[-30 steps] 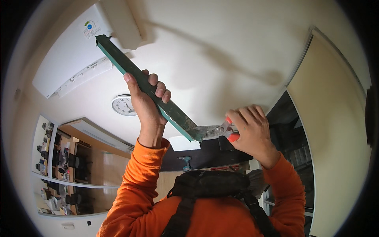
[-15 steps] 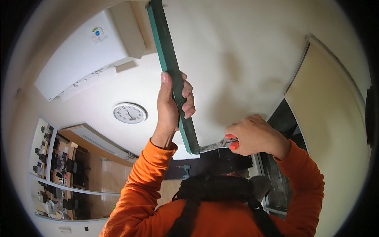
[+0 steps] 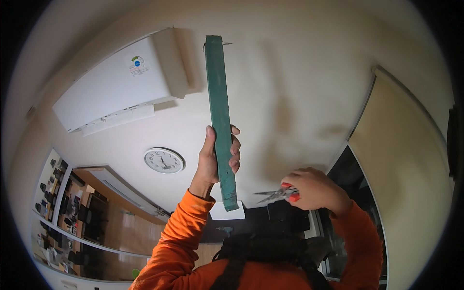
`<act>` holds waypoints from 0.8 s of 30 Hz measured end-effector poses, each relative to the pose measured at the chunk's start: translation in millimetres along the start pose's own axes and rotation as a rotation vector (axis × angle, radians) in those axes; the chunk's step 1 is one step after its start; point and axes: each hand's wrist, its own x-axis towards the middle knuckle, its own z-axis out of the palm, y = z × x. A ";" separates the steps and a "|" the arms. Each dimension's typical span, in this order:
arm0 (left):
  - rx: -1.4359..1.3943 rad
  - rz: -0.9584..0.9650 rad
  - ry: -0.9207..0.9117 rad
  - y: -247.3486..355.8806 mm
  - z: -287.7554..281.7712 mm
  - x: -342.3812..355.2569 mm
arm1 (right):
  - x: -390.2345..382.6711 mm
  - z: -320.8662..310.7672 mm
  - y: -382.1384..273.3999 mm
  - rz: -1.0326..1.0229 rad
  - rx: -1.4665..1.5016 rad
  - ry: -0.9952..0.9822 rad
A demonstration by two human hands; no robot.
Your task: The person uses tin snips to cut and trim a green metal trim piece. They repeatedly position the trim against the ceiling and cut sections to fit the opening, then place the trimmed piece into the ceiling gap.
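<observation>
A long green rectangular bar (image 3: 219,92) stands nearly upright in front of me, with my left hand (image 3: 208,162) wrapped round its lower half. Thin wire-like bits stick out at its top end, and its lower end looks scuffed and darkened. To the right of that lower end, my right hand (image 3: 320,189) grips a pair of red-handled pliers (image 3: 276,195). The pliers' jaws are spread, point left and stand apart from the bar. My right fingers partly hide the handles.
Below the bar, a white sheet (image 3: 227,212) lies on a dark surface near a teal power drill (image 3: 226,230). A white air conditioner (image 3: 116,82) and a round clock (image 3: 164,160) hang on the wall. A beige roller blind (image 3: 401,145) covers the right side.
The bar has come lower in view, more upright and turned to show its broad face. The pliers have come away from its lower end, and their jaws have spread.
</observation>
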 end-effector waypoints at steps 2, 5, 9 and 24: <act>0.123 -0.004 0.043 -0.2 -4.7 -4.5 | -6.8 -3.0 8.7 0.094 0.059 0.200; 0.277 0.044 0.085 -11.1 -28.3 -12.0 | -2.7 -9.8 8.7 0.141 0.057 0.613; 0.529 0.111 0.108 -21.0 -47.9 -30.3 | 14.2 -38.0 1.2 0.107 -0.021 1.014; 0.906 0.521 0.247 -37.5 -68.3 -33.8 | 13.8 -88.7 -40.6 0.042 0.109 1.111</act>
